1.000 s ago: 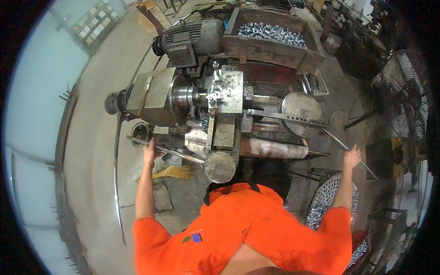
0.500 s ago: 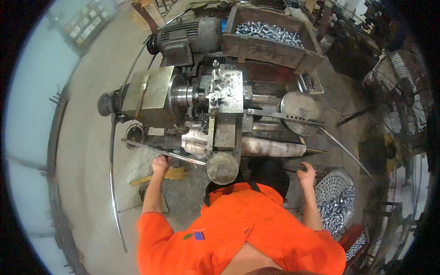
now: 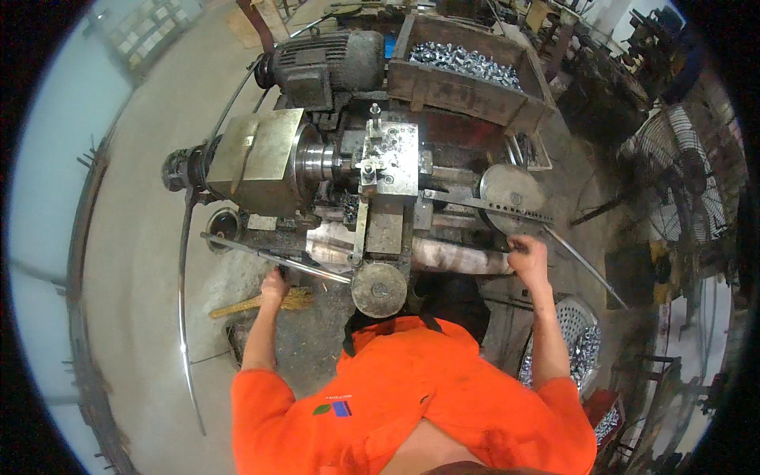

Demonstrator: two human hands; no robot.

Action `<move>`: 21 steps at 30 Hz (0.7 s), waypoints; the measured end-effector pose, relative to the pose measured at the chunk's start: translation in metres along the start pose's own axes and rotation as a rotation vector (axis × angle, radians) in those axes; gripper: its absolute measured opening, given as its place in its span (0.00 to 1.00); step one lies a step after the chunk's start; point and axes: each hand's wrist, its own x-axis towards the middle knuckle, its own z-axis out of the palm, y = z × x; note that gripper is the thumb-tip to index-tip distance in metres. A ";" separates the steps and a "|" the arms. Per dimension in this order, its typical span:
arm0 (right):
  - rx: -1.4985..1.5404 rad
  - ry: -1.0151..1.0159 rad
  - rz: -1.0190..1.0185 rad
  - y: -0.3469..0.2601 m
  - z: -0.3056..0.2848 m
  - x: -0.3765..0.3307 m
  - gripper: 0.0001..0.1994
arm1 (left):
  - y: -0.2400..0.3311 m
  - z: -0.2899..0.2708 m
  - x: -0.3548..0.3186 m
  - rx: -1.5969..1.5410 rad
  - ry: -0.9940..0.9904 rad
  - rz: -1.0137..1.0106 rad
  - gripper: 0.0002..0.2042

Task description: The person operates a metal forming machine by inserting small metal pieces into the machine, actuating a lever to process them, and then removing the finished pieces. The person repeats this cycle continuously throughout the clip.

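Note:
A lathe-like machine spreads out before me, with a metal-covered headstock [image 3: 257,162], a chuck [image 3: 317,161] and a bright tool block [image 3: 396,158]. My left hand [image 3: 275,285] is closed just below a long metal lever [image 3: 293,267]; what it holds, if anything, is hidden. The lever runs towards a round, grimy weight [image 3: 378,290]. My right hand [image 3: 529,257] has its fingers curled by the right end of a pale cylindrical cover [image 3: 459,257], under a large metal disc [image 3: 513,194]. Its grip is too small to make out. A perforated bar [image 3: 491,207] crosses that disc.
Behind the machine are an electric motor [image 3: 332,67] and a wooden crate [image 3: 467,87] of shiny metal parts. A perforated basket [image 3: 566,317] of similar parts stands at my right. A broom [image 3: 261,301] lies at left; a fan [image 3: 677,174] stands far right.
My right hand has moved forward from above the basket to the end of the pale cover. My left hand stays by the lever. The whole view has shifted slightly.

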 end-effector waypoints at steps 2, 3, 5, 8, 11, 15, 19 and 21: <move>0.060 0.036 -0.175 -0.037 0.008 0.035 0.17 | -0.016 0.017 -0.008 -0.223 0.028 -0.118 0.20; 0.081 0.006 -0.276 -0.063 0.014 0.052 0.17 | -0.028 0.019 -0.013 -0.241 0.002 -0.060 0.18; 0.136 -0.076 -0.442 -0.127 0.028 0.080 0.18 | -0.036 0.000 -0.024 -0.234 -0.071 0.000 0.18; 0.179 -0.059 -0.739 -0.191 0.079 0.118 0.17 | -0.041 -0.089 -0.045 -0.425 0.007 0.101 0.20; -0.154 -0.323 -0.719 -0.250 0.130 0.144 0.15 | -0.090 -0.173 -0.071 -0.500 0.455 0.087 0.14; -0.284 -0.416 -0.588 -0.277 0.162 0.154 0.14 | -0.147 -0.241 -0.122 -0.239 0.688 -0.260 0.16; -0.306 -0.494 -0.612 -0.277 0.164 0.155 0.14 | -0.123 -0.182 -0.141 -0.154 0.587 -0.592 0.23; -0.269 -0.477 -0.616 -0.274 0.163 0.153 0.13 | -0.082 -0.185 -0.161 -0.128 0.585 -0.540 0.25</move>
